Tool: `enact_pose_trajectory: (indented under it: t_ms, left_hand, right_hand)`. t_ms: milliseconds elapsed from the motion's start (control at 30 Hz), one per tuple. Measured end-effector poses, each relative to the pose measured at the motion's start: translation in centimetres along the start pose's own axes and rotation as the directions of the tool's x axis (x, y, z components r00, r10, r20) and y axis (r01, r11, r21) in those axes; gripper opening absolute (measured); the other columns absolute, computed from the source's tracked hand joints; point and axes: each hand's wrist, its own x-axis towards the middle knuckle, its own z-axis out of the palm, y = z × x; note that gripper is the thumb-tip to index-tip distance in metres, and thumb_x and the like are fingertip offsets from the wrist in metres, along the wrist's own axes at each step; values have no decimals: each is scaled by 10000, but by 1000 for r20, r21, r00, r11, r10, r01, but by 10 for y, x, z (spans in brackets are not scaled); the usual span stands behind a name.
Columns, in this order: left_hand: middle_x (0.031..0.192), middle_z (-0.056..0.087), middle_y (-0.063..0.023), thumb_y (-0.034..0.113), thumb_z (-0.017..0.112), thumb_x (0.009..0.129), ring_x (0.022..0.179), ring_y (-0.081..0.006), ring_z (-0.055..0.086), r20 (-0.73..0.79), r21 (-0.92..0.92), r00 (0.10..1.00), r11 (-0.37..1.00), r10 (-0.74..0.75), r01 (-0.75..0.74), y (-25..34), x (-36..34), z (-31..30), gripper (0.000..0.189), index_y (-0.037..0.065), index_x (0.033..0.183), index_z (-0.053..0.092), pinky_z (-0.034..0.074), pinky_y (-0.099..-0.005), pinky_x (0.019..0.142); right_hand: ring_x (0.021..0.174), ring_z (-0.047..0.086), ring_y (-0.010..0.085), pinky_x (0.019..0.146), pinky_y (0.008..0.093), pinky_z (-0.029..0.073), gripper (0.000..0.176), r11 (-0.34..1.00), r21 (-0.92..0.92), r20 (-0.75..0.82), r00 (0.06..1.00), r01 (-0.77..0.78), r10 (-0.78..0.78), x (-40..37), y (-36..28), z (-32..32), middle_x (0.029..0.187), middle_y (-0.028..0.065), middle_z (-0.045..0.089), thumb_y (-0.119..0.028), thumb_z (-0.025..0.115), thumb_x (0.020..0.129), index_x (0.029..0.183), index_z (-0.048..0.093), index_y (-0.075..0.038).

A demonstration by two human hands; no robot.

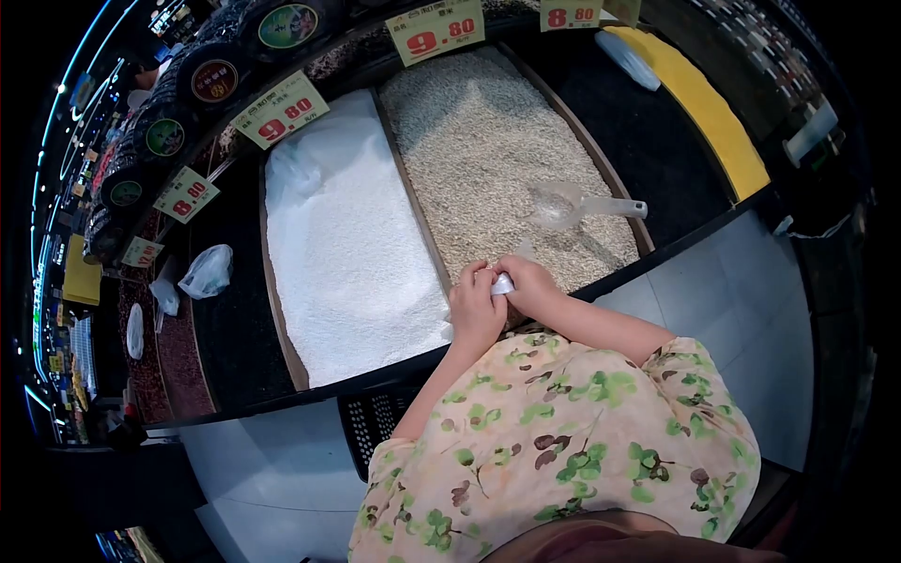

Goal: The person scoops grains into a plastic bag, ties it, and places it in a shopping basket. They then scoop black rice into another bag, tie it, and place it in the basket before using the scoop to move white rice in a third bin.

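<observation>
My left hand (477,305) and my right hand (533,286) meet close to my body, over the front edge of the bins. Both have curled fingers closed around a whitish, shiny plastic bag (504,283), bunched between them. A thin clear piece sticks up past the fingers; the lower part is mostly hidden by my hands. Just beyond lies a bin of pale grain (488,141), with a clear plastic scoop (561,205) resting on it, handle toward the right. Left of that is a bin of fine white grain (347,244), with a crumpled clear bag (296,167) on top.
Dark grain fills the bins to the right (648,122) and left (235,328); a yellow one (699,103) is farther right. Plastic bags (206,271) lie on the left bins. Price cards (436,31) line the back below dark round containers (214,81). A black crate (371,422) stands below.
</observation>
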Motion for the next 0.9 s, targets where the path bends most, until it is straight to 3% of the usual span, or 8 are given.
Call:
enact_pose_trajectory:
  t_ms: [200,333,400,500,700,767,867,900]
  left_hand:
    - [1154,485,-185,10,532,715,1038,-361,507,0,-171,994,979,-112,110,-13,-1,11,237,36,950,516,415,-442,865]
    - [1194,456,-187,-18,551,713,1026,-339,513,-81,-178,992,981,-96,81,-21,0,18,260,32,964,505,439,-392,846]
    - [1210,446,-195,-13,552,717,1026,-341,513,-83,-188,991,978,-104,87,-23,1,19,277,28,986,503,443,-390,844]
    - [1224,437,-208,-3,540,720,1027,-359,512,-41,-253,986,957,-159,144,-22,1,19,305,19,1021,497,433,-403,868]
    - [1254,417,-201,-38,527,717,992,-309,527,8,-334,979,922,-204,195,-21,0,16,329,13,1040,493,444,-376,860]
    - [1248,426,-203,-42,526,716,989,-297,529,29,-337,978,919,-206,204,-23,-1,16,331,14,1041,494,449,-369,852]
    - [1266,445,-161,-50,547,731,966,-217,558,-30,-197,996,977,-89,81,-31,-2,19,337,33,1055,498,487,-271,692]
    - [1245,456,-174,-44,547,728,992,-257,547,-8,-264,988,953,-153,146,-30,-1,19,312,28,1029,505,466,-312,760]
  right_hand:
    - [724,613,313,629,379,473,216,997,-11,-14,997,78,-78,2,23,13,802,143,622,-176,676,705,879,601,-72]
    - [642,597,184,583,301,463,223,952,278,81,990,-131,113,4,40,19,751,83,626,-100,682,696,906,622,-56]
    - [616,574,126,560,263,453,209,858,493,73,989,-145,125,4,44,23,738,42,623,-60,675,701,905,630,-48]
    - [593,558,101,511,237,433,200,652,691,219,950,-313,224,1,33,12,738,8,612,-49,671,729,923,622,-55]
    - [601,524,79,464,212,412,235,421,752,461,861,-507,213,4,34,0,803,7,593,-24,607,796,1024,586,-73]
    - [636,544,83,476,214,427,229,434,715,526,830,-549,183,7,31,-4,854,14,599,-57,585,822,1049,567,-81]
    - [690,559,88,490,225,451,220,465,665,588,794,-584,154,10,32,-5,884,19,596,-89,554,849,1069,554,-87]
    - [708,562,89,494,230,459,217,478,650,604,783,-591,146,11,33,-3,886,20,593,-96,543,857,1073,552,-88]
